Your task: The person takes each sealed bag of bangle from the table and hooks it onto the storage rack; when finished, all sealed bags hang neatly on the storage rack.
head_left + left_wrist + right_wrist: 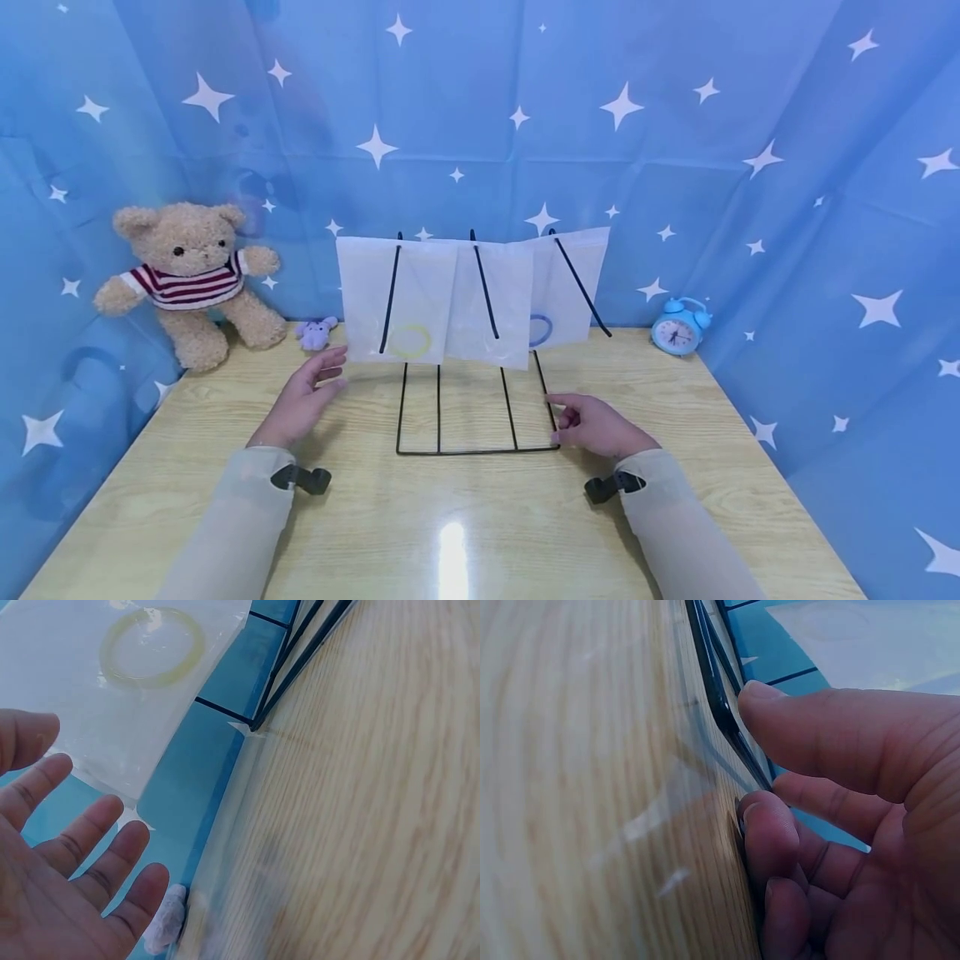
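A black wire rack stands on the table, its three prongs holding white bags. The left bag shows a pale yellow ring near its bottom. Beside it hangs the middle bag, which partly covers the right bag and its blue ring. My left hand is held up by the left bag's lower corner, fingers spread and holding nothing. With thumb and index finger, my right hand pinches the rack's base wire near the front right corner.
A teddy bear in a striped sweater sits at the back left. Next to it lies a small purple plush toy. A blue alarm clock stands at the back right. Blue starry curtain borders the wooden table.
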A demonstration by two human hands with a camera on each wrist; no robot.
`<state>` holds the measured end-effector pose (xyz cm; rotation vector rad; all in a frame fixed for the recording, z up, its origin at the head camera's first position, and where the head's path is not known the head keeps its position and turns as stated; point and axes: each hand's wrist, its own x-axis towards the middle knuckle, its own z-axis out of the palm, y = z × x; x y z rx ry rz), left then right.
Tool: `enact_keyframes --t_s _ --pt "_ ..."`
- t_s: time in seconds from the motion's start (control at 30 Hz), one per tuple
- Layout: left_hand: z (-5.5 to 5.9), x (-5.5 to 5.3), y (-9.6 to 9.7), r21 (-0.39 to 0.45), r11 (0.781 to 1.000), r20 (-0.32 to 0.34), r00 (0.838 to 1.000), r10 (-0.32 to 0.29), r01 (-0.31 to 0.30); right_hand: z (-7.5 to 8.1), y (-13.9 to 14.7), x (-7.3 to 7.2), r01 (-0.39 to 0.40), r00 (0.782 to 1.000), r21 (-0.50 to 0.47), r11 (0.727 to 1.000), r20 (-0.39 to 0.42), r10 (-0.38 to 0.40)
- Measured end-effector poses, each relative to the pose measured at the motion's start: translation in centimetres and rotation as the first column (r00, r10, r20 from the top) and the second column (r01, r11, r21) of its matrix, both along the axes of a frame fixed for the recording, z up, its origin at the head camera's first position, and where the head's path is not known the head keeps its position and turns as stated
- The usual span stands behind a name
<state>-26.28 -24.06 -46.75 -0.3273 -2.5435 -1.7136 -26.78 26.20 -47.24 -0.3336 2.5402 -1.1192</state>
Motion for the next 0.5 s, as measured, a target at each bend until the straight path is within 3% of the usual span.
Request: enact_keyframes --t_s 0.3,0.5 --pt "0.25 0.1 -0.13 0.019 0.999 0.026 0.999 0.036 -0.036 0.18 -0.08 0.02 0.008 1.0 0.043 0.999 -0.018 -0.007" --pt "0.26 -0.06 -0.13 0.048 0.997 -0.02 0.998 0.055 -0.054 0.73 0.12 -0.29 0.018 0.999 0.103 0.995 -0.033 -0.015"
